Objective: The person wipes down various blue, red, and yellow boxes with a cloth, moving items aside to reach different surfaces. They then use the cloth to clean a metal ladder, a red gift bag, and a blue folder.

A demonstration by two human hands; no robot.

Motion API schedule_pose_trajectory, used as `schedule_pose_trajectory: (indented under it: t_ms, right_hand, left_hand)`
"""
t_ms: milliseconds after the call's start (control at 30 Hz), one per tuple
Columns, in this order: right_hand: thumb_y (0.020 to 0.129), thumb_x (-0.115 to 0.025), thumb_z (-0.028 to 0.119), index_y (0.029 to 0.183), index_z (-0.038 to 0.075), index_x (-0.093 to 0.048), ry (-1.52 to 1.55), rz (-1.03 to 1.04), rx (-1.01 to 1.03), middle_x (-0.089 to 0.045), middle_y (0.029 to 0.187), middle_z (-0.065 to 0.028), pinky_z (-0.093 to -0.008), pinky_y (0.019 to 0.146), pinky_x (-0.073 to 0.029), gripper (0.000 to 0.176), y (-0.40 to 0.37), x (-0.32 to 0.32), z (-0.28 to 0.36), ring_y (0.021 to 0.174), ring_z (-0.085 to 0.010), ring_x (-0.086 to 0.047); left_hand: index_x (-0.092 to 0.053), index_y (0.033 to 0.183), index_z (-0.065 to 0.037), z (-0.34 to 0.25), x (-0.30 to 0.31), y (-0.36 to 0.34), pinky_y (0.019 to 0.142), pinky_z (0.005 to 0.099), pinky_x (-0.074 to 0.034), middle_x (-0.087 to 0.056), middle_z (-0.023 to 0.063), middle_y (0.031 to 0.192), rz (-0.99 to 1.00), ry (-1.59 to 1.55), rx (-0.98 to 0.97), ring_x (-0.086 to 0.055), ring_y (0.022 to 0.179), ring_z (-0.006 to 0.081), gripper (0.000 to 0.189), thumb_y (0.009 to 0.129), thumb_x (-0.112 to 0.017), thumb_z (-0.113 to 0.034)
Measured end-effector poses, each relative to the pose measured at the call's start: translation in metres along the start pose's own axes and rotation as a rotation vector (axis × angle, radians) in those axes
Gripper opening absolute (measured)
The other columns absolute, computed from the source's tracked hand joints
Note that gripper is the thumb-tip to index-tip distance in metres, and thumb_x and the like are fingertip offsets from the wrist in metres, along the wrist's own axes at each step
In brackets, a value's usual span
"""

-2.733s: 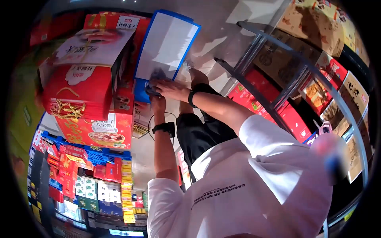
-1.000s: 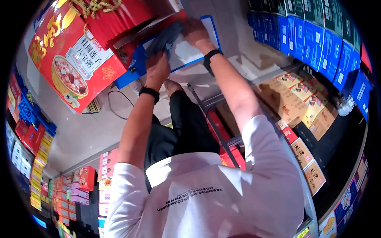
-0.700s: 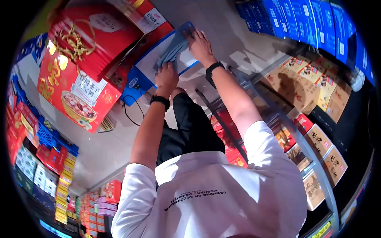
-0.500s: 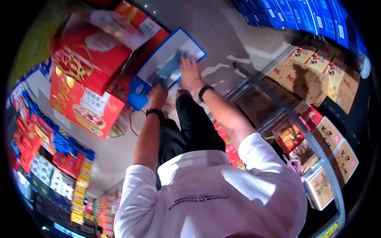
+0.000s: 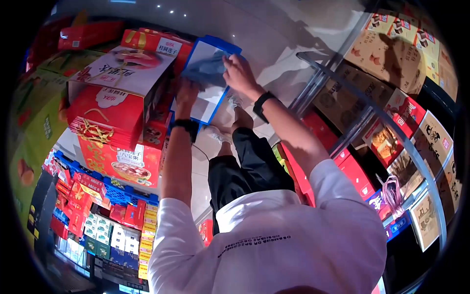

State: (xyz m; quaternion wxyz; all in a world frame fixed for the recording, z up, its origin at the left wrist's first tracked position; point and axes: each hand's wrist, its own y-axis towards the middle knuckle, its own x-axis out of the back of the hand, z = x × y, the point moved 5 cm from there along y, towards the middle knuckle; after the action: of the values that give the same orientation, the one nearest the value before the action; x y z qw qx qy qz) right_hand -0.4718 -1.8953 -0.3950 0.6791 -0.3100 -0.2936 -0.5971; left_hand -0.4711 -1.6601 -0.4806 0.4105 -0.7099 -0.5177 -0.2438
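Note:
A blue-grey cloth (image 5: pixel 208 68) lies bunched and partly spread over a white panel with a blue frame (image 5: pixel 206 109). My right hand (image 5: pixel 240 74) is at the cloth's right edge, its bent fingers pinching that side. On the lower left, my left hand (image 5: pixel 187 95) holds the cloth's other end, though shadow hides part of its fingers. Both wrists wear black bands. The framed panel stands beside stacked red gift boxes (image 5: pixel 110 110), above the floor near my feet.
Boxes with a white top (image 5: pixel 122 71) rise close on my left. A metal rail (image 5: pixel 362 100) curves along the right, around shelves of cartons (image 5: pixel 387 61) and red packs. Farther left are a blue plastic crate (image 5: pixel 117 194) and several coloured boxes. A thin cable lies on the floor.
My right hand has gone from lying flat on the cloth to gripping its edge. The cloth looks more stretched between my hands. The view has shifted, showing more of the left stack.

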Motion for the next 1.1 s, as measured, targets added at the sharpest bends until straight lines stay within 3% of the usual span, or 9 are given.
schedule_pose_trajectory:
  t_ms: [300, 400, 467, 533, 667, 700, 767, 933, 1100]
  right_hand:
    - [0.078, -0.072, 0.022, 0.108, 0.01, -0.067, -0.05, 0.077, -0.004, -0.059, 0.113, -0.0076, -0.0437, 0.091, -0.043, 0.032, 0.023, 0.031, -0.038, 0.114, -0.0285, -0.056]
    - [0.076, -0.072, 0.016, 0.102, 0.007, -0.065, 0.036, 0.249, -0.08, -0.06, 0.11, -0.0093, -0.0423, 0.092, -0.045, 0.028, 0.032, 0.014, -0.011, 0.112, -0.0323, -0.056]
    - [0.072, -0.07, 0.012, 0.1, 0.006, -0.066, -0.421, 0.217, 0.089, -0.061, 0.113, -0.0071, -0.0466, 0.086, -0.049, 0.029, 0.043, 0.011, 0.012, 0.103, -0.0319, -0.061]
    - [0.071, -0.066, 0.007, 0.095, 0.002, -0.063, -0.39, 0.208, 0.268, -0.062, 0.105, -0.0131, -0.0441, 0.085, -0.051, 0.024, 0.036, -0.012, 0.026, 0.1, -0.0376, -0.061]
    - [0.069, -0.067, 0.01, 0.09, 0.005, -0.069, -0.215, 0.56, 0.169, -0.067, 0.095, -0.0167, -0.0454, 0.077, -0.053, 0.022, 0.018, -0.052, 0.05, 0.088, -0.0382, -0.066]
    - [0.069, -0.068, 0.014, 0.089, 0.002, -0.07, -0.176, 0.698, 0.088, -0.069, 0.094, -0.0184, -0.0452, 0.078, -0.054, 0.023, 0.012, -0.061, 0.059, 0.088, -0.0378, -0.067]
    - [0.069, -0.07, 0.018, 0.087, 0.0, -0.071, -0.131, 0.882, 0.023, -0.071, 0.092, -0.0202, -0.0449, 0.079, -0.055, 0.026, -0.016, -0.089, 0.079, 0.088, -0.0373, -0.069]
    - [0.07, -0.076, 0.029, 0.077, 0.001, -0.069, -0.097, 0.745, 0.142, -0.068, 0.075, -0.021, -0.0459, 0.072, -0.055, 0.03, -0.047, -0.13, 0.112, 0.077, -0.0411, -0.067]
    - [0.07, -0.075, 0.021, 0.089, 0.001, -0.067, -0.139, 0.72, -0.066, -0.068, 0.092, -0.0216, -0.0489, 0.083, -0.051, 0.029, -0.079, -0.144, 0.126, 0.09, -0.0425, -0.063]
  left_hand:
    - [-0.062, 0.111, -0.001, -0.103, -0.001, 0.036, 0.093, 0.048, -0.048, -0.068, 0.0275, 0.105, 0.214, -0.309, 0.267, -0.064, 0.105, 0.0451, 0.047, 0.091, -0.051, -0.042]
    - [-0.063, 0.109, -0.001, -0.078, -0.037, 0.005, 0.092, 0.0494, -0.048, -0.068, 0.0289, 0.098, 0.095, -0.526, 0.351, -0.063, 0.102, 0.0467, 0.048, 0.094, -0.048, -0.044]
    - [-0.063, 0.104, 0.0, -0.077, -0.026, -0.021, 0.09, 0.0502, -0.048, -0.068, 0.029, 0.093, 0.095, -0.52, 0.391, -0.063, 0.1, 0.0475, 0.05, 0.097, -0.044, -0.046]
    - [-0.062, 0.102, 0.0, -0.065, -0.031, -0.045, 0.087, 0.0504, -0.049, -0.069, 0.0272, 0.089, 0.143, -0.548, 0.455, -0.065, 0.096, 0.0468, 0.052, 0.099, -0.042, -0.047]
    - [-0.061, 0.1, 0.002, -0.04, -0.03, -0.082, 0.088, 0.0497, -0.049, -0.069, 0.0269, 0.091, 0.221, -0.67, 0.584, -0.065, 0.095, 0.0454, 0.052, 0.1, -0.042, -0.047]
    - [-0.061, 0.102, 0.002, -0.037, -0.02, -0.092, 0.089, 0.0501, -0.048, -0.067, 0.0285, 0.102, 0.071, -0.415, 0.289, -0.062, 0.101, 0.0467, 0.053, 0.098, -0.043, -0.047]
    - [-0.062, 0.103, 0.003, -0.016, -0.021, -0.119, 0.089, 0.0507, -0.048, -0.066, 0.0287, 0.105, 0.077, -0.46, 0.501, -0.06, 0.103, 0.0475, 0.052, 0.097, -0.044, -0.046]
    - [-0.059, 0.109, 0.002, 0.042, -0.039, -0.181, 0.089, 0.0529, -0.047, -0.064, 0.0315, 0.104, -0.084, -0.725, 0.604, -0.058, 0.106, 0.0491, 0.041, 0.094, -0.054, -0.036]
    - [-0.052, 0.118, 0.001, 0.066, -0.069, -0.207, 0.085, 0.0533, -0.048, -0.065, 0.0306, 0.102, -0.201, -0.857, 0.845, -0.061, 0.101, 0.0489, 0.044, 0.092, -0.058, -0.035]
